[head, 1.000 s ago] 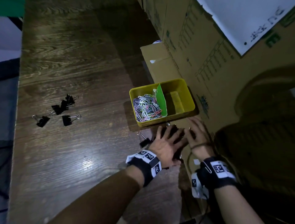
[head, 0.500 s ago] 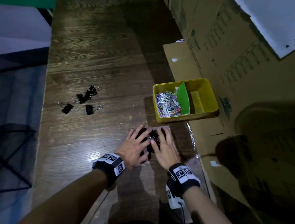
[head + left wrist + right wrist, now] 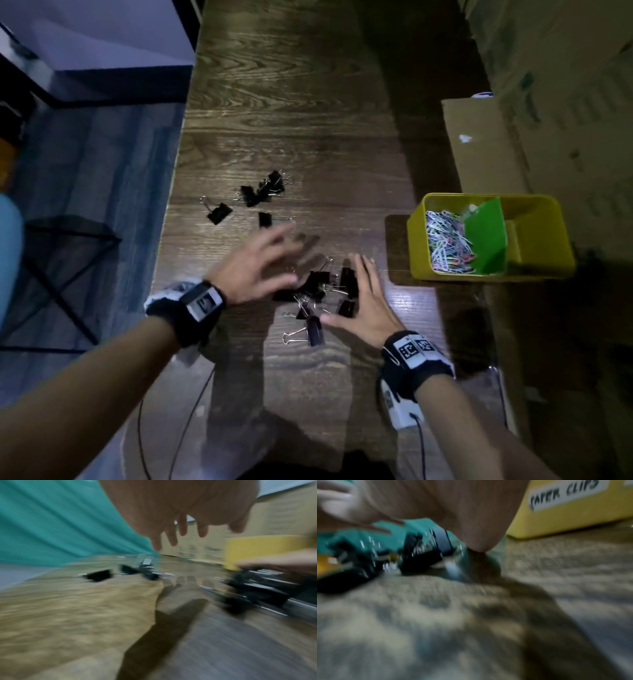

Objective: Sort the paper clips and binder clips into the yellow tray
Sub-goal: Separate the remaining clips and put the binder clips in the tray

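A yellow tray (image 3: 416, 240) stands at the right of the wooden table, split by a green divider (image 3: 486, 236). Coloured paper clips (image 3: 447, 241) fill its left compartment; the right one looks bare. A pile of black binder clips (image 3: 318, 291) lies between my hands. My right hand (image 3: 363, 301) lies flat with straight fingers against the pile's right side. My left hand (image 3: 260, 267), blurred, hovers spread over the pile's left and holds nothing. Several more binder clips (image 3: 253, 198) lie farther back. In the right wrist view the tray (image 3: 573, 513) carries a "PAPER CLIPS" label.
Cardboard boxes (image 3: 486, 150) line the table's right side behind and beside the tray. The table's left edge (image 3: 174, 192) drops to a blue floor with a black metal frame (image 3: 61, 270). Cables (image 3: 181, 428) trail from the wristbands near the front edge.
Both hands slid the binder clip pile leftward from in front of the tray. The left hand has now lifted off and spread, uncovering the pile; the right hand stays beside it.
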`<state>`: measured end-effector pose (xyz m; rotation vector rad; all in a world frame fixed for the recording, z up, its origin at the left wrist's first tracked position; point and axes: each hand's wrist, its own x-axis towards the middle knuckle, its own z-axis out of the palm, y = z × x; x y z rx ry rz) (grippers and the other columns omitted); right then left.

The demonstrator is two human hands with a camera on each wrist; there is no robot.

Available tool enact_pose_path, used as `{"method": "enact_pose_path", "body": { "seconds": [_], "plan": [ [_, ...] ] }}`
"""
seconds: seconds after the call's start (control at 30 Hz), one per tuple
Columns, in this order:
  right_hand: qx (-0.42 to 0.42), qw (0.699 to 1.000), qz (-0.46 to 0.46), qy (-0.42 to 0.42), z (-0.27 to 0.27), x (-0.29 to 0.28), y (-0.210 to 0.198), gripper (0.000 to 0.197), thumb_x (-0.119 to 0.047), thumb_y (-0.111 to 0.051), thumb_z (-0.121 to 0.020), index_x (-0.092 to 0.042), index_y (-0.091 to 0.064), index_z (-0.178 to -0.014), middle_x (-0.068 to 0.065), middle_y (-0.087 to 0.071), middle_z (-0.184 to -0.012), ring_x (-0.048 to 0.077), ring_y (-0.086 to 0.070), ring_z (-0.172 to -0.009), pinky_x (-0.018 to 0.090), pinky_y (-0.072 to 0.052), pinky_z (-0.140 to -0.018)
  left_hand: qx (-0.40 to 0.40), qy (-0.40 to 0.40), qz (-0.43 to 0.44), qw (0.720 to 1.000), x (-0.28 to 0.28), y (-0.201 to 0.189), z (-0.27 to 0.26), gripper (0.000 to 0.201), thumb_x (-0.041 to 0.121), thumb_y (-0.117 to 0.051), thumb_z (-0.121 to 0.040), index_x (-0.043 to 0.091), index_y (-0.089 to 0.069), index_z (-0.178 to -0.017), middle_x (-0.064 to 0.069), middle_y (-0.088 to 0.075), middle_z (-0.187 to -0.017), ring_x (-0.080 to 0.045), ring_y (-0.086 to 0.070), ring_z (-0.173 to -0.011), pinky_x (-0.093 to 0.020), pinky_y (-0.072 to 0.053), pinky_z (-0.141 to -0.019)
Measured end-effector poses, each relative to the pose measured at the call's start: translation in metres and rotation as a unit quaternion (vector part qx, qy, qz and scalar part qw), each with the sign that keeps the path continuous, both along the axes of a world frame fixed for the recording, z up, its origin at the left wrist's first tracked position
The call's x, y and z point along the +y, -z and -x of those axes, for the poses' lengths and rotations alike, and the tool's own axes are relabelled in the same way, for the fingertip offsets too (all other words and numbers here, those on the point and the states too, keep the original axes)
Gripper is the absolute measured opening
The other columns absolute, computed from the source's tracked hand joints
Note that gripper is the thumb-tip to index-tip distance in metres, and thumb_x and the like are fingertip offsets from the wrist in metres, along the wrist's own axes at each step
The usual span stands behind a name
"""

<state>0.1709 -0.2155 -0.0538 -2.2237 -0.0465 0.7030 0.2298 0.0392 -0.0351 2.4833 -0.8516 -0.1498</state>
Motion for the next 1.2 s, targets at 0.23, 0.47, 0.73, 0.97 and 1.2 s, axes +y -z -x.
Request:
{"method": "enact_pose_path", "body": {
  "seconds": [0.23,0.47,0.73,0.97,1.2],
  "plan": [
    [0.001,0.999,0.023,-0.023,-0.002,-0.002,0.003,0.143,-0.063,-0.083,-0.045,-0.041,0.022,-0.138,-0.011,0.026,-0.153,0.009,0.027,-0.14,0.053,-0.001,-0.118,0.083,-0.279,-0.122,0.949,0.039,0.019,-0.084,0.093,0.077,-0.051,-0.067,0.041,-0.016,-0.144,-0.002,-0.004,-0.158,-0.036,-0.001,-0.143,-0.067,-0.003,-0.106],
    [0.013,0.999,0.029,-0.014,-0.002,-0.003,0.012,0.143,-0.06,-0.086,-0.041,-0.06,0.027,-0.129,-0.019,0.029,-0.152,0.008,0.029,-0.14,0.049,0.003,-0.118,0.137,-0.163,-0.181,0.96,0.013,0.033,-0.102,0.089,0.085,-0.04,-0.064,0.057,-0.001,-0.139,0.007,-0.003,-0.158,-0.033,0.007,-0.143,-0.071,0.005,-0.105],
    [-0.012,0.999,0.041,-0.023,-0.002,0.0,0.008,0.139,-0.064,-0.082,-0.045,-0.048,0.02,-0.138,-0.011,0.023,-0.155,0.008,0.027,-0.14,0.048,0.004,-0.119,0.126,-0.023,-0.233,0.964,-0.026,0.034,-0.063,0.078,0.086,-0.025,-0.071,0.057,0.001,-0.138,0.01,0.006,-0.157,-0.038,0.02,-0.139,-0.071,0.011,-0.104],
    [-0.022,0.998,0.049,-0.04,-0.002,0.0,0.011,0.137,-0.079,-0.068,-0.042,-0.042,0.021,-0.139,-0.006,0.024,-0.155,0.011,0.03,-0.139,0.048,0.009,-0.118,0.145,-0.033,-0.092,0.985,-0.049,0.017,-0.036,0.074,0.077,-0.033,-0.077,0.056,0.005,-0.138,0.006,0.011,-0.157,-0.026,0.015,-0.143,-0.061,0.017,-0.104],
    [-0.024,0.997,0.06,-0.051,-0.004,0.0,0.009,0.136,-0.066,-0.078,-0.051,-0.034,0.015,-0.146,-0.005,0.025,-0.154,0.013,0.03,-0.14,0.042,0.012,-0.117,0.168,-0.14,-0.104,0.97,-0.063,0.005,-0.139,0.067,0.058,-0.044,-0.089,0.043,-0.011,-0.145,0.005,0.0,-0.158,-0.024,0.003,-0.145,-0.063,-0.005,-0.11]
  ]
}}
